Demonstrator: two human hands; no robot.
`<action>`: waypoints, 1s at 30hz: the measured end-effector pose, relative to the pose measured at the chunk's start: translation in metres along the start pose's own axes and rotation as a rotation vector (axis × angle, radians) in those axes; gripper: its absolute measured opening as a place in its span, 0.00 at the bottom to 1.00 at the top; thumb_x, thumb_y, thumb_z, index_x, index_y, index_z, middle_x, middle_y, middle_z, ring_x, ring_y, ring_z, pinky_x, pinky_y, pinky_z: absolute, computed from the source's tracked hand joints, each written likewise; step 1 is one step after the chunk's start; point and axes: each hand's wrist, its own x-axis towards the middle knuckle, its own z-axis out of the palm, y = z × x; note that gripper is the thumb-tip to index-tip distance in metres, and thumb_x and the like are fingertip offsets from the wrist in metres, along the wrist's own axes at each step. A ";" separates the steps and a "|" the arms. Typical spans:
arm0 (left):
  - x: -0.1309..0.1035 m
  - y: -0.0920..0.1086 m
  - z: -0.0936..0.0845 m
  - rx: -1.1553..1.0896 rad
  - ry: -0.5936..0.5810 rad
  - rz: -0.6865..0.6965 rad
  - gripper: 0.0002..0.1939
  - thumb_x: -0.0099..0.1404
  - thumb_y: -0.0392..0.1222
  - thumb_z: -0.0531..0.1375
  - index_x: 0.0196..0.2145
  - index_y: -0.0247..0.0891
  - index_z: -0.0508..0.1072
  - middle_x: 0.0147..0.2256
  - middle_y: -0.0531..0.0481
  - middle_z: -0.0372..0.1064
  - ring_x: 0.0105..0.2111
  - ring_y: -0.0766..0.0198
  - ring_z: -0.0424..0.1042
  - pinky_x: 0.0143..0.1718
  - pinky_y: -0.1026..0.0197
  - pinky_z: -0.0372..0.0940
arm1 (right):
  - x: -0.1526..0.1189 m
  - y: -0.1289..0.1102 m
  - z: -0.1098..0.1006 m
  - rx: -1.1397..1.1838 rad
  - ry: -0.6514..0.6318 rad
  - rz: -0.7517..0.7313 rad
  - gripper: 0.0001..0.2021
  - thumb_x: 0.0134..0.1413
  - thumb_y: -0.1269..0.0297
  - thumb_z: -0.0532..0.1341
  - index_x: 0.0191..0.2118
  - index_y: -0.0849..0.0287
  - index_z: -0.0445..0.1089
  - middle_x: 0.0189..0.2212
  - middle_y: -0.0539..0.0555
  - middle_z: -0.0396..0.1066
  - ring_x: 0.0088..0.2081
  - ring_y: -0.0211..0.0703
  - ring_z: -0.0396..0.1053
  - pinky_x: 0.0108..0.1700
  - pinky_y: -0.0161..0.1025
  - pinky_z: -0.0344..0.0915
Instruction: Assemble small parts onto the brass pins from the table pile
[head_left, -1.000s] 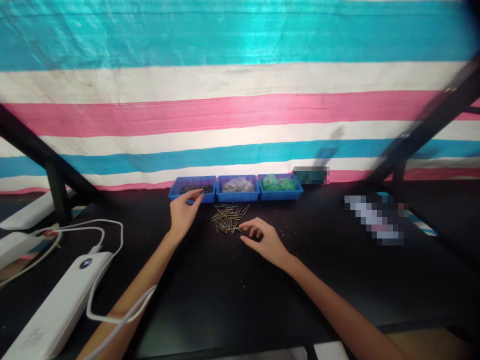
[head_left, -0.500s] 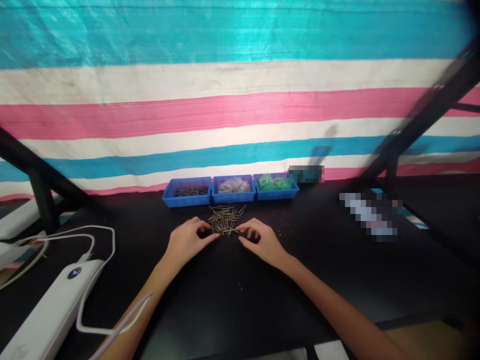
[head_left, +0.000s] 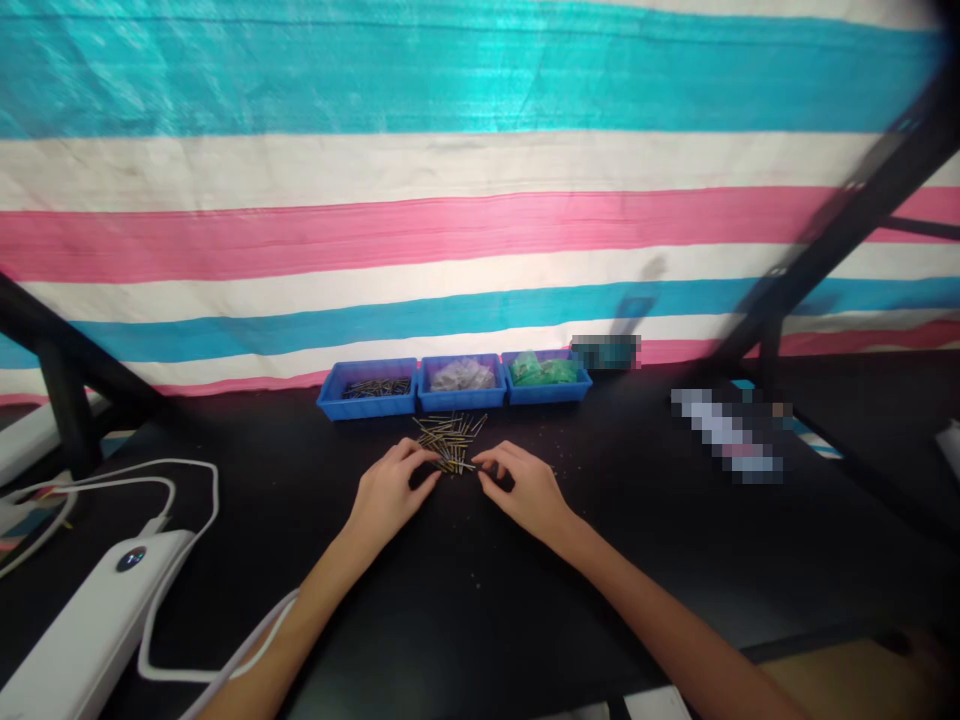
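A loose pile of thin drill bits (head_left: 452,438), gold and silver in colour, lies on the black table. At its left edge is my left hand (head_left: 390,490), thumb and index finger curved with a gap between their tips; the index fingertip touches or nearly touches the bits. Opposite, at the pile's lower right, my right hand (head_left: 525,490) rests with thumb and index finger slightly apart, close to the end of one bit. Nothing shows between the fingers of either hand. Behind the pile stands a blue tray (head_left: 367,408) holding dark, thin bits.
A second blue tray (head_left: 461,400) contains clear plastic bags, and a third blue tray (head_left: 549,395) green ones. To the left lies a white power bank (head_left: 97,620) with a white cable (head_left: 217,520) crossing my left forearm. Black frame bars (head_left: 825,240) rise on both sides.
My left hand has shifted right, closer to the pile, and its index finger has moved inward. My right hand has barely moved. The view has swung slightly.
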 end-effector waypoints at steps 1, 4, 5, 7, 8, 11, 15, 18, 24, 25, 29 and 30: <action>0.000 -0.001 0.001 0.016 0.003 0.023 0.10 0.63 0.47 0.54 0.39 0.46 0.73 0.36 0.52 0.68 0.33 0.66 0.68 0.30 0.65 0.60 | 0.000 0.000 0.000 -0.005 -0.002 -0.004 0.10 0.51 0.70 0.58 0.39 0.54 0.72 0.30 0.49 0.69 0.29 0.35 0.65 0.34 0.34 0.61; 0.001 -0.003 0.006 0.061 0.044 0.079 0.11 0.64 0.47 0.53 0.35 0.45 0.74 0.34 0.51 0.69 0.34 0.65 0.68 0.33 0.65 0.61 | 0.000 0.001 0.001 -0.008 -0.002 -0.015 0.10 0.51 0.70 0.58 0.39 0.54 0.71 0.30 0.49 0.69 0.30 0.36 0.65 0.34 0.34 0.61; 0.001 -0.004 0.008 0.075 0.056 0.097 0.12 0.64 0.47 0.52 0.35 0.44 0.74 0.34 0.51 0.69 0.34 0.65 0.68 0.33 0.64 0.61 | 0.000 0.001 0.001 -0.007 -0.003 -0.016 0.10 0.51 0.70 0.58 0.39 0.54 0.72 0.30 0.49 0.69 0.30 0.36 0.65 0.34 0.34 0.61; 0.001 -0.004 0.007 0.099 0.063 0.127 0.12 0.65 0.46 0.52 0.35 0.43 0.74 0.34 0.50 0.69 0.34 0.64 0.68 0.34 0.63 0.60 | -0.001 0.002 0.002 -0.008 -0.004 -0.013 0.10 0.51 0.70 0.58 0.39 0.54 0.72 0.30 0.49 0.70 0.29 0.36 0.65 0.34 0.34 0.61; 0.001 -0.005 0.006 0.104 0.060 0.139 0.12 0.65 0.46 0.52 0.35 0.43 0.74 0.34 0.50 0.69 0.34 0.64 0.68 0.34 0.63 0.60 | -0.001 0.003 0.002 -0.009 -0.005 -0.011 0.10 0.51 0.70 0.58 0.39 0.54 0.72 0.31 0.49 0.70 0.29 0.36 0.65 0.34 0.34 0.61; 0.002 -0.006 -0.002 0.077 0.043 0.151 0.10 0.64 0.46 0.53 0.34 0.43 0.74 0.35 0.50 0.70 0.34 0.63 0.68 0.36 0.61 0.60 | -0.001 0.002 0.002 0.000 -0.001 -0.003 0.09 0.51 0.70 0.58 0.38 0.54 0.72 0.30 0.49 0.70 0.29 0.36 0.65 0.34 0.34 0.61; 0.001 -0.002 -0.006 -0.066 0.127 0.051 0.09 0.61 0.47 0.56 0.32 0.43 0.74 0.36 0.50 0.68 0.37 0.62 0.67 0.39 0.60 0.61 | -0.001 0.002 0.002 0.067 -0.003 0.021 0.10 0.52 0.67 0.59 0.41 0.53 0.71 0.31 0.49 0.69 0.28 0.35 0.64 0.33 0.33 0.62; 0.000 0.010 -0.002 -0.276 0.141 -0.028 0.09 0.59 0.48 0.58 0.31 0.43 0.74 0.35 0.50 0.68 0.36 0.63 0.68 0.37 0.62 0.63 | -0.001 0.003 0.005 0.150 -0.021 0.054 0.13 0.51 0.64 0.61 0.44 0.52 0.70 0.32 0.49 0.69 0.27 0.33 0.64 0.31 0.33 0.61; -0.002 0.035 0.003 -0.635 0.093 -0.187 0.10 0.56 0.48 0.62 0.29 0.38 0.76 0.32 0.50 0.68 0.26 0.69 0.63 0.24 0.65 0.59 | -0.001 0.000 0.006 0.322 -0.041 0.078 0.13 0.50 0.64 0.61 0.44 0.54 0.71 0.33 0.50 0.70 0.28 0.33 0.65 0.28 0.32 0.60; -0.002 0.036 0.003 -0.662 0.087 -0.198 0.10 0.55 0.48 0.62 0.28 0.38 0.76 0.32 0.50 0.68 0.25 0.70 0.63 0.24 0.66 0.58 | -0.001 -0.001 0.005 0.344 -0.045 0.073 0.13 0.51 0.64 0.60 0.44 0.54 0.71 0.33 0.50 0.70 0.28 0.33 0.65 0.28 0.32 0.60; -0.005 0.037 0.008 -0.794 0.073 -0.229 0.09 0.56 0.47 0.62 0.30 0.39 0.76 0.31 0.50 0.67 0.27 0.69 0.64 0.26 0.65 0.59 | -0.001 -0.007 0.003 0.400 -0.039 0.128 0.11 0.56 0.62 0.56 0.42 0.55 0.73 0.34 0.52 0.71 0.31 0.35 0.66 0.29 0.33 0.60; -0.006 0.037 0.010 -0.834 0.082 -0.235 0.09 0.56 0.46 0.62 0.31 0.39 0.76 0.31 0.50 0.67 0.28 0.69 0.64 0.27 0.65 0.59 | -0.001 -0.008 0.004 0.403 -0.051 0.147 0.11 0.56 0.61 0.56 0.39 0.55 0.74 0.33 0.52 0.71 0.31 0.35 0.66 0.29 0.33 0.59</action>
